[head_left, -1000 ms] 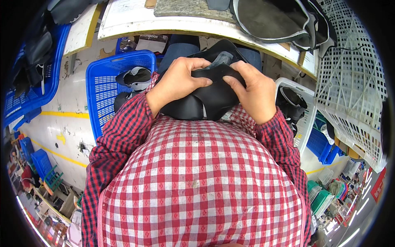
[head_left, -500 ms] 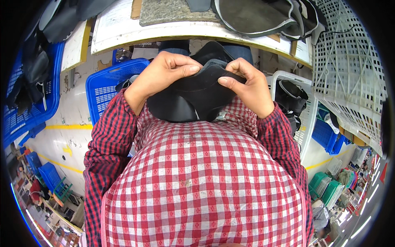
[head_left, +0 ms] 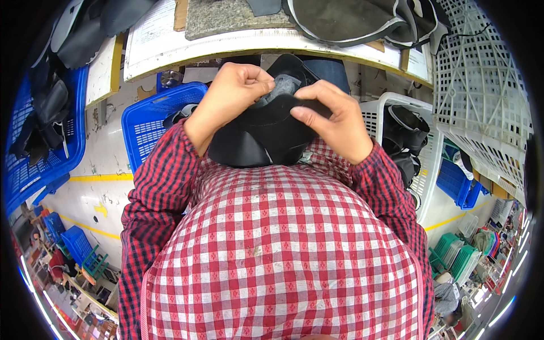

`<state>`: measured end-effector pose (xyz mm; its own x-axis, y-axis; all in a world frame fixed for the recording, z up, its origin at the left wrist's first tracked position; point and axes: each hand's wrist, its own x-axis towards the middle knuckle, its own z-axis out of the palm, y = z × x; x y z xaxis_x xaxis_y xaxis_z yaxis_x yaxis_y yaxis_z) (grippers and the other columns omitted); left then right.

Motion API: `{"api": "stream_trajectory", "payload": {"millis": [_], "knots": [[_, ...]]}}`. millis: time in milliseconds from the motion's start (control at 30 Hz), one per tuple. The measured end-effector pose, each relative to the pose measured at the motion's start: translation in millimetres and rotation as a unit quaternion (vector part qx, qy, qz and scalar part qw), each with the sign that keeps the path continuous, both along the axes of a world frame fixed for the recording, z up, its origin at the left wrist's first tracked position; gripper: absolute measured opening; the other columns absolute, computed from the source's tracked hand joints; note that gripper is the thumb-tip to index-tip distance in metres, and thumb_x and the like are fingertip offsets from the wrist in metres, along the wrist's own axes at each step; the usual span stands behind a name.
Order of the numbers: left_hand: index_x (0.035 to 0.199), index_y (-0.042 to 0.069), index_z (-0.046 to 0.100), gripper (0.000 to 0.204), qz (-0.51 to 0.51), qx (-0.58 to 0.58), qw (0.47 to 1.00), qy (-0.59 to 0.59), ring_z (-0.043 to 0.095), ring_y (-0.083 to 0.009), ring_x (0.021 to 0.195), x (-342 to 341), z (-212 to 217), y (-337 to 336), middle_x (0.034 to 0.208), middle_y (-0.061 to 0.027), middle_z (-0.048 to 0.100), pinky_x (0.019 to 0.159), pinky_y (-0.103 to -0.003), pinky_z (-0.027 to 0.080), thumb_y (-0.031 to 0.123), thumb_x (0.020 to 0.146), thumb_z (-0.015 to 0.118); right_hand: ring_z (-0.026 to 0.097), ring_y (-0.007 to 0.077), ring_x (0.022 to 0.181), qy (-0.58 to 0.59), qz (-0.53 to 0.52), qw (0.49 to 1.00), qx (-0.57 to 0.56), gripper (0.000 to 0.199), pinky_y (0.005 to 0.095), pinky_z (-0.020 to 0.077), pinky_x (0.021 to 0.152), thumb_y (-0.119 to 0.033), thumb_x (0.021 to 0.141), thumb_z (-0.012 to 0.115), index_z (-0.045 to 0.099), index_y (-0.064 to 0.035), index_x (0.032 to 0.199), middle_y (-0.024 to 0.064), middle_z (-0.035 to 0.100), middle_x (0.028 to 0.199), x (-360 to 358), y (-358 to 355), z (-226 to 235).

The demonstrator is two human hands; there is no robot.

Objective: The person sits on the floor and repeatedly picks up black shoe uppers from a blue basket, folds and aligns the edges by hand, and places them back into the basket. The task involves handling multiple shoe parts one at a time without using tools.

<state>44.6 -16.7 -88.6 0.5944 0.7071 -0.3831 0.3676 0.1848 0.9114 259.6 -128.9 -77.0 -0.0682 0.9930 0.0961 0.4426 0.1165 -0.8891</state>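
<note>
A black leather shoe upper rests against my checked apron, its grey lining showing where the top edge is spread apart. My left hand is closed in a pinch at the lining's left edge, thumb against forefinger. On the other side my right hand grips the upper's rim between thumb and fingers. The lower part of the upper hangs in smooth, glossy panels over my lap. Anything small inside the left pinch is hidden.
A worktable edge crosses ahead, bearing a stone slab and black pieces with pale edges. Blue baskets stand at left. At right are a white basket of black pieces and a tall white crate.
My hands have pulled the upper's edge wider, so more grey lining shows. The left hand has shifted slightly up and the right fingers have opened a little on the rim.
</note>
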Motion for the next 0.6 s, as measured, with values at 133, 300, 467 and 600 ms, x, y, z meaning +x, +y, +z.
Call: {"api": "stream_trajectory", "payload": {"millis": [133,300,467,600], "knots": [[0.107,-0.003,0.075,0.016,-0.016,0.105,0.994,0.007,0.063,-0.0043,0.082,10,-1,-10,0.089,0.0003,0.074,0.073,-0.022,0.053,0.009,0.098,0.072,0.068,0.0213,0.093,-0.008,-0.013,1.000,0.018,0.023,0.0320,0.0536,0.081,-0.013,0.088,0.081,0.072,-0.0091,0.109,0.0049,0.067,0.098,1,-2,2],[0.118,-0.002,0.074,0.020,-0.013,0.064,0.993,-0.101,0.067,-0.0076,0.095,6,3,-17,0.105,-0.0037,0.076,0.086,-0.024,0.054,0.005,0.101,0.066,0.068,0.0200,0.092,-0.050,-0.046,0.998,-0.008,0.029,0.0339,0.0542,0.082,-0.013,0.087,0.083,0.066,-0.0079,0.110,0.0049,0.067,0.097,1,-3,0],[0.121,-0.002,0.074,0.022,-0.031,0.082,0.990,-0.107,0.068,-0.0103,0.101,2,3,-16,0.112,-0.0051,0.076,0.091,-0.025,0.054,0.004,0.103,0.063,0.070,0.0220,0.093,-0.015,-0.087,0.996,-0.032,0.044,0.0341,0.0554,0.085,-0.018,0.086,0.085,0.055,-0.0055,0.115,0.0077,0.069,0.097,-3,-3,-2],[0.121,-0.002,0.074,0.022,-0.035,0.077,0.990,-0.112,0.069,-0.0110,0.101,-1,4,-15,0.112,-0.0056,0.076,0.091,-0.026,0.054,0.004,0.103,0.063,0.071,0.0229,0.093,-0.024,-0.091,0.995,-0.018,0.045,0.0345,0.0554,0.085,-0.019,0.085,0.085,0.055,-0.0052,0.116,0.0077,0.069,0.096,-4,-2,-2]]}}
